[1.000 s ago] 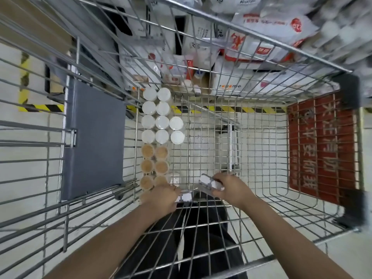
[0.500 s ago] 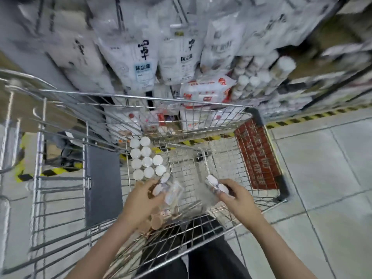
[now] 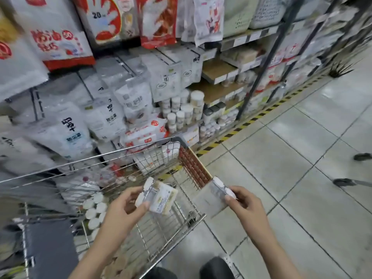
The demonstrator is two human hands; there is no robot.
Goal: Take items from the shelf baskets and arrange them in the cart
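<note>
At the far left, hanging white bags [image 3: 60, 129] crowd the shelf [image 3: 249, 35], and below them the wire cart [image 3: 141, 147] already carries a start on the job: white-lidded round tubs [image 3: 94, 206] stand in tidy rows along the cart's left side, with what look like tan-topped ones nearer the person, too blurred to be sure. Over the middle of the cart the left hand [image 3: 124, 208] grips a clear flat pack [image 3: 157, 198] with a white end, thumb on its near face and fingers [image 3: 130, 193] curled behind it; the pack hangs above the basket, not yet set down. Further right, past the cart's red end panel [image 3: 194, 171] and out over the tiled floor [image 3: 302, 158], the right hand [image 3: 247, 204] pinches a second pack [image 3: 214, 195] by its white end between thumb and curled fingers. So the tubs seem placed, while both packs are left to be arranged beside them. Stacks of similar tubs [image 3: 185, 111] remain on the lower shelf, which suggests more picking could follow.
</note>
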